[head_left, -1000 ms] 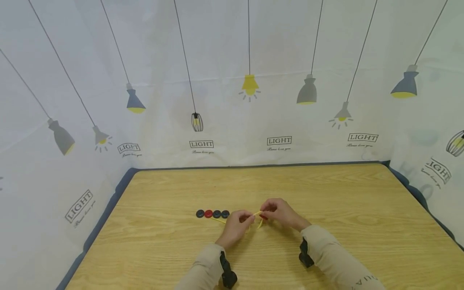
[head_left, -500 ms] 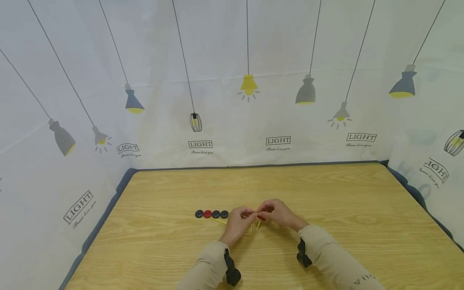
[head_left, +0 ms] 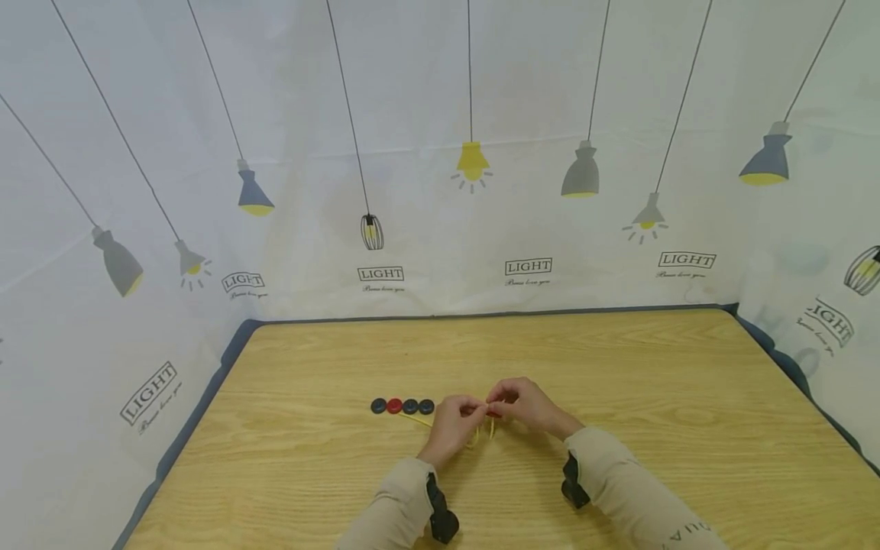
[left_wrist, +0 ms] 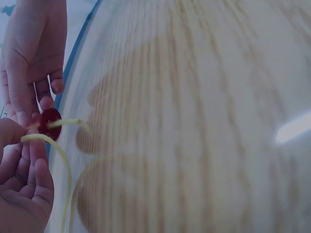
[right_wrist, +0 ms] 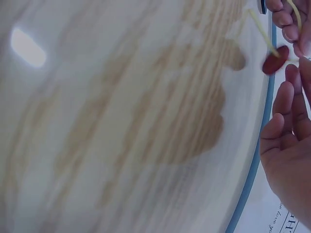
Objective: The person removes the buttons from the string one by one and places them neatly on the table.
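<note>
A yellow cord point(left_wrist: 63, 162) passes through a red button point(right_wrist: 275, 60). My left hand point(head_left: 450, 429) pinches the cord between thumb and forefinger, close to the button. My right hand point(head_left: 531, 405) meets it from the other side, its fingertips pinching at the cord right beside the button. Both sets of fingertips nearly meet in the wrist views, and they partly hide the pinch point. Loose cord hangs below the hands and another stretch runs left over the table. A row of black buttons point(head_left: 410, 406) with a second red button point(head_left: 394, 406) lies left of my left hand.
The wooden table point(head_left: 330, 481) carries the button row and cord. White curtains point(head_left: 440, 229) printed with lamps surround it on the back and both sides. A dark blue edge point(head_left: 344, 321) borders the tabletop. Black wrist cameras point(head_left: 443, 525) sit under both sleeves.
The cord was stretched between the two hands a second ago; the left hand has since moved right until the fingertips nearly meet. The hanging cord has shifted slightly. The button row stays put.
</note>
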{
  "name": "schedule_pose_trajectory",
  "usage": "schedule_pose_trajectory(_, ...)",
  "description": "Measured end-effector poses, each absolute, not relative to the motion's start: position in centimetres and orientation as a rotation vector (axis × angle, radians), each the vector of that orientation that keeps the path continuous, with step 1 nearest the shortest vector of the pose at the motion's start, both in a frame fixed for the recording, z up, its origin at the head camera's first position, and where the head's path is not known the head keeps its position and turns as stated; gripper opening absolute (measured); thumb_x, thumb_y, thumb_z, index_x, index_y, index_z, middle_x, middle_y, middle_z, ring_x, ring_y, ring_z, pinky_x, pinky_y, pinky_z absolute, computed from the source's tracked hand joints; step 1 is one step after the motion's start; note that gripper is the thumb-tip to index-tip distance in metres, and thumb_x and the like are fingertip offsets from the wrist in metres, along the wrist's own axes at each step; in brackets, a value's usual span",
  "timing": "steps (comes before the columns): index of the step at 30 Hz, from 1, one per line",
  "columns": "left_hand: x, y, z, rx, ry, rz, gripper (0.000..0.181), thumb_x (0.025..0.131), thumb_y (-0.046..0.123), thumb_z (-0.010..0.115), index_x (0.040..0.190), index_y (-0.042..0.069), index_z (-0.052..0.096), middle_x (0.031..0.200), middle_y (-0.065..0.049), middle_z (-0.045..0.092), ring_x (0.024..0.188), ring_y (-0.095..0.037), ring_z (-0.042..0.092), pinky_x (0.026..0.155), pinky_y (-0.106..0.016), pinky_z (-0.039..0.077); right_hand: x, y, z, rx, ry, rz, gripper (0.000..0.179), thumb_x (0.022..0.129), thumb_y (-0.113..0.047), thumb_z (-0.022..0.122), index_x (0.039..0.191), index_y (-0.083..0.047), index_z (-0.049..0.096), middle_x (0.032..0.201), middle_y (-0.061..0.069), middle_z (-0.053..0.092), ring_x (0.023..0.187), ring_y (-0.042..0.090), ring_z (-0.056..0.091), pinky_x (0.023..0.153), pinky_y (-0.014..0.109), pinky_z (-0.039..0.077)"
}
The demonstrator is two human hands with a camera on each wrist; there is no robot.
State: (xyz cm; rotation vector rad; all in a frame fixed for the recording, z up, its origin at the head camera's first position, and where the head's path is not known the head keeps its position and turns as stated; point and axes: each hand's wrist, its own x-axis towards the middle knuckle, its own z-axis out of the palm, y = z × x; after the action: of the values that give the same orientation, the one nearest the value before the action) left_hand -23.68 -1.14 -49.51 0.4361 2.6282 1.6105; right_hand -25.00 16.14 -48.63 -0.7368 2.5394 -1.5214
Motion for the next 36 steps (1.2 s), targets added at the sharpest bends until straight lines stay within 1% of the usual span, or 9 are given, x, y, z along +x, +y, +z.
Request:
schedule_pose_trajectory(4, -23.7, -1.0, -49.7, 0.415, 2.61, 1.633, 0.016, 0.087, 0.014, 0.059, 0.083, 0.002, 0.068, 0.075, -0.002, 0.064, 0.066, -0.008, 0.055, 0.056, -0.021, 0.045, -25.1, 16.3, -48.7, -0.727, 2.58, -1.504, 0.009, 0.087, -0.008, 0.058, 0.088, -0.001, 0.064, 0.085, 0.006, 0.062, 0.073, 0.013, 0.055, 0.065, 0.025, 0.046)
schedule_pose_trajectory(11, -23.8, -0.9, -49.7, 0.361, 2.586, 1.708, 0.018, 0.088, 0.016, 0.058, 0.086, 0.0, 0.067, 0.075, -0.004, 0.062, 0.065, -0.009, 0.054, 0.053, -0.02, 0.044, -25.0, 16.8, -49.0, -0.674, 2.543, -1.527, 0.013, 0.089, -0.008, 0.056, 0.093, 0.001, 0.063, 0.088, 0.01, 0.061, 0.074, 0.021, 0.057, 0.065, 0.026, 0.047)
schedule_pose_trajectory(19, -23.9, -0.7, -49.4, 0.316, 2.537, 1.799, 0.018, 0.088, 0.015, 0.057, 0.086, 0.0, 0.066, 0.072, -0.004, 0.061, 0.06, -0.006, 0.051, 0.048, -0.018, 0.041, -25.1, 17.0, -49.6, -0.641, 2.551, -1.483, 0.015, 0.089, -0.01, 0.056, 0.096, 0.001, 0.064, 0.088, 0.008, 0.062, 0.076, 0.016, 0.056, 0.064, 0.026, 0.048)
schedule_pose_trajectory(22, -23.9, -0.6, -49.2, 0.328, 2.533, 1.831, 0.018, 0.088, 0.015, 0.057, 0.086, 0.0, 0.065, 0.073, -0.006, 0.062, 0.061, -0.009, 0.053, 0.048, -0.018, 0.041, -25.1, 16.9, -49.6, -0.654, 2.552, -1.47, 0.017, 0.089, -0.01, 0.056, 0.096, 0.003, 0.064, 0.09, 0.009, 0.062, 0.079, 0.017, 0.057, 0.067, 0.026, 0.048)
schedule_pose_trajectory(24, -23.8, -0.6, -49.2, 0.341, 2.526, 1.854, 0.017, 0.089, 0.014, 0.057, 0.086, -0.001, 0.065, 0.074, -0.007, 0.063, 0.063, -0.014, 0.057, 0.048, -0.019, 0.041, -25.1, 16.8, -49.5, -0.651, 2.548, -1.466, 0.017, 0.089, -0.01, 0.056, 0.096, 0.003, 0.064, 0.091, 0.01, 0.062, 0.081, 0.018, 0.057, 0.069, 0.025, 0.047)
schedule_pose_trajectory(28, -23.8, -0.5, -49.3, 0.333, 2.51, 1.882, 0.016, 0.088, 0.012, 0.057, 0.086, -0.002, 0.065, 0.076, -0.008, 0.064, 0.068, -0.022, 0.062, 0.05, -0.018, 0.042, -25.0, 16.7, -49.4, -0.633, 2.5, -1.489, 0.017, 0.089, -0.007, 0.055, 0.097, 0.006, 0.063, 0.093, 0.015, 0.062, 0.081, 0.021, 0.057, 0.067, 0.025, 0.047)
schedule_pose_trajectory(30, -23.8, -0.5, -49.4, 0.325, 2.505, 1.89, 0.016, 0.088, 0.012, 0.056, 0.087, -0.002, 0.064, 0.077, -0.008, 0.064, 0.069, -0.023, 0.062, 0.051, -0.019, 0.043, -24.6, 16.5, -48.7, -0.642, 2.479, -1.496, 0.017, 0.089, -0.004, 0.054, 0.097, 0.009, 0.061, 0.093, 0.018, 0.061, 0.081, 0.025, 0.058, 0.066, 0.029, 0.048)
schedule_pose_trajectory(33, -23.8, -0.5, -49.3, 0.318, 2.506, 1.891, 0.016, 0.089, 0.013, 0.056, 0.088, -0.002, 0.064, 0.077, -0.008, 0.064, 0.069, -0.02, 0.061, 0.052, -0.019, 0.043, -24.5, 16.4, -48.5, -0.65, 2.435, -1.526, 0.017, 0.089, -0.003, 0.054, 0.097, 0.011, 0.061, 0.092, 0.02, 0.061, 0.081, 0.028, 0.058, 0.066, 0.031, 0.049)
schedule_pose_trajectory(36, -23.7, -0.5, -49.1, 0.321, 2.502, 1.9, 0.016, 0.089, 0.012, 0.056, 0.088, -0.002, 0.064, 0.078, -0.009, 0.064, 0.069, -0.02, 0.06, 0.052, -0.019, 0.043, -24.8, 16.4, -48.9, -0.657, 2.408, -1.542, 0.017, 0.088, -0.004, 0.056, 0.096, 0.009, 0.062, 0.091, 0.017, 0.061, 0.079, 0.024, 0.058, 0.066, 0.029, 0.049)
